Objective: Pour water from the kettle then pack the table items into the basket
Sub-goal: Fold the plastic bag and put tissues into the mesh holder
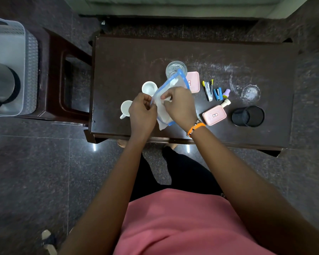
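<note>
Above the dark table (pixel 191 52) I hold a clear pouch with a blue edge (pixel 170 85). My left hand (pixel 142 111) pinches its near edge and my right hand (pixel 179 105) grips its middle. Behind the pouch stands a glass of water (pixel 175 68). Two white cups (pixel 149 87) (pixel 126 107) sit to the left of my hands. Two pink boxes (pixel 193 81) (pixel 214 115), a yellow-and-black stapler (pixel 208 90), a blue stapler (pixel 217 93), a purple item (pixel 226 93) and a black mesh pen cup (pixel 248 115) lie to the right. The grey basket (pixel 29 57) at the far left holds a dark kettle (pixel 2 85).
A brown plastic chair or stool (pixel 63 74) carries the basket, left of the table. A small cream bottle (pixel 226 103) lies by the nearer pink box. White smears and a wet ring (pixel 250 92) mark the table's right side. Dark polished floor surrounds everything.
</note>
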{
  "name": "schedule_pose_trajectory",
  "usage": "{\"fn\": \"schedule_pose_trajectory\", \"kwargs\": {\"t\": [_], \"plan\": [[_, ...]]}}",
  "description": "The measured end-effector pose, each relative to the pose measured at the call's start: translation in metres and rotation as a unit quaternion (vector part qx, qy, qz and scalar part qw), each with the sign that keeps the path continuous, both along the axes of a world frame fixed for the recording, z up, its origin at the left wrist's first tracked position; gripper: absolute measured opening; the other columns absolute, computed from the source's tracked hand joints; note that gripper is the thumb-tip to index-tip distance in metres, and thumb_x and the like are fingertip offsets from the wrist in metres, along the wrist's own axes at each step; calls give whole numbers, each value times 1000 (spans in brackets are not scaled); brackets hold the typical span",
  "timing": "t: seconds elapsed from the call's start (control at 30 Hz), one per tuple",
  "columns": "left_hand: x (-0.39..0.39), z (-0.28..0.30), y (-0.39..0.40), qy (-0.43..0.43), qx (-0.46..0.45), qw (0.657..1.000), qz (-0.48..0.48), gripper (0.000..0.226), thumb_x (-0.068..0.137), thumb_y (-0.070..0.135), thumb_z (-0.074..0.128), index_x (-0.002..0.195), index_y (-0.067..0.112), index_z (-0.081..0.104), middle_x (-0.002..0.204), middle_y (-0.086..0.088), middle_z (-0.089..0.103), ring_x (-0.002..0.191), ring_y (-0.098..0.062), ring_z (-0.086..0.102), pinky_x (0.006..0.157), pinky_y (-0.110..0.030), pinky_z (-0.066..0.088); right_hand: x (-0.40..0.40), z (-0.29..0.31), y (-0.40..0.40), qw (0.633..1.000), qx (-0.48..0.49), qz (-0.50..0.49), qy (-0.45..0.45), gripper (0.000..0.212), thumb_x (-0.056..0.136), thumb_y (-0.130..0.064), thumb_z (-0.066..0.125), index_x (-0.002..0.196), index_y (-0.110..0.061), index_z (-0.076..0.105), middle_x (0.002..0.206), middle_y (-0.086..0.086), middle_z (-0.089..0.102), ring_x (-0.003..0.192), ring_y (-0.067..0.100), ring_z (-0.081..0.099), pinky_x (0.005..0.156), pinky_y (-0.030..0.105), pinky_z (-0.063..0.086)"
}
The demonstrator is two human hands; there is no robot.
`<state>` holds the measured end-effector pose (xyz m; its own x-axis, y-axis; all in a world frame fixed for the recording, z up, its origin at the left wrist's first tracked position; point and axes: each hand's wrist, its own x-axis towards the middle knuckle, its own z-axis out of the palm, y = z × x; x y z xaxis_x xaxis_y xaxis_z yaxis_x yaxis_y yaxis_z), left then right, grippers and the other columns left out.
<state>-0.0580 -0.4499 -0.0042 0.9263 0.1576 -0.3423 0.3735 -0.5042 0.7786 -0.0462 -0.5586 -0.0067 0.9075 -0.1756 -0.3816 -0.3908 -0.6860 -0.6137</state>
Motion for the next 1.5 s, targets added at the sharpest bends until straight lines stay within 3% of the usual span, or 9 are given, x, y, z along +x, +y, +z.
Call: {"fn": "schedule_pose_trajectory", "kwargs": {"t": [0.1, 0.33, 0.47, 0.67, 0.83, 1.03, 1.2, 1.33, 1.5], "plan": [[4, -1, 2, 16, 6, 1000, -3, 9, 81, 4, 56, 86, 12, 55, 70, 13, 51, 61, -1, 48, 54, -2, 37, -10, 19, -13, 990, 108, -74, -56, 20, 75, 3, 59, 85, -12, 69, 88, 1, 69, 74, 15, 57, 72, 25, 42], [5, -3, 2, 26, -5, 999, -22, 39, 74, -8, 54, 97, 19, 37, 84, -1, 49, 76, -13, 49, 64, -13, 41, -20, 46, -52, 895, 413, -166, -27, 44, 76, 17, 58, 109, -12, 62, 112, 12, 62, 90, 11, 59, 75, 18, 53], [8, -1, 0, 7, 18, 999, -36, 40, 70, -14, 38, 89, 17, 54, 100, -4, 42, 85, -6, 46, 71, -18, 40, -19, 51, -66, 920, 372, -123, 8, 55, 71, 18, 64, 114, -15, 60, 124, 19, 60, 103, 20, 58, 90, 37, 52], [19, 15, -6, 32, 21, 998, -50, 50, 80, -16, 31, 84, 14, 71, 88, 9, 35, 84, 2, 42, 76, 4, 33, -16, 49, -65, 961, 268, -28, 61, 17, 86, -14, 65, 101, -10, 69, 104, 18, 64, 89, 14, 56, 76, 24, 45], [21, 27, -9, 105, -86, 991, 19, 19, 93, 33, 51, 88, 15, 54, 89, 8, 54, 97, -15, 54, 90, -30, 43, -10, 41, -65, 967, 249, -38, 45, 5, 83, -18, 68, 81, -15, 64, 103, 3, 44, 85, -2, 47, 68, 1, 41], [25, 31, -15, 113, -101, 986, -72, 19, 86, 30, 65, 68, 23, 62, 97, 4, 46, 82, 0, 51, 76, -18, 42, -8, 37, -60, 924, 352, -141, 48, 12, 85, -15, 65, 84, -2, 65, 78, 8, 63, 67, 10, 58, 58, 22, 48], [19, 25, -28, 137, -147, 979, 16, 9, 81, 17, 71, 72, 15, 68, 80, 15, 63, 77, -3, 60, 82, -39, 56, -14, 29, -59, 886, 389, -250, 48, 42, 77, -3, 71, 114, 6, 53, 116, 24, 64, 89, 21, 63, 75, 30, 57], [16, 15, -41, 89, -83, 993, -13, 7, 78, 22, 73, 81, 16, 71, 86, 15, 54, 75, 3, 56, 68, -11, 49, -28, 20, -63, 874, 386, -286, 66, 37, 79, 6, 66, 113, 5, 51, 120, 24, 61, 103, 31, 61, 88, 43, 53], [7, 2, -57, 41, -8, 985, -164, 34, 78, 0, 65, 105, 20, 70, 99, 5, 39, 66, 21, 45, 65, 4, 36, -47, -1, -90, 826, 377, -418, 17, 31, 84, 2, 61, 103, -14, 43, 112, 11, 52, 93, 20, 56, 69, 29, 49]]}}
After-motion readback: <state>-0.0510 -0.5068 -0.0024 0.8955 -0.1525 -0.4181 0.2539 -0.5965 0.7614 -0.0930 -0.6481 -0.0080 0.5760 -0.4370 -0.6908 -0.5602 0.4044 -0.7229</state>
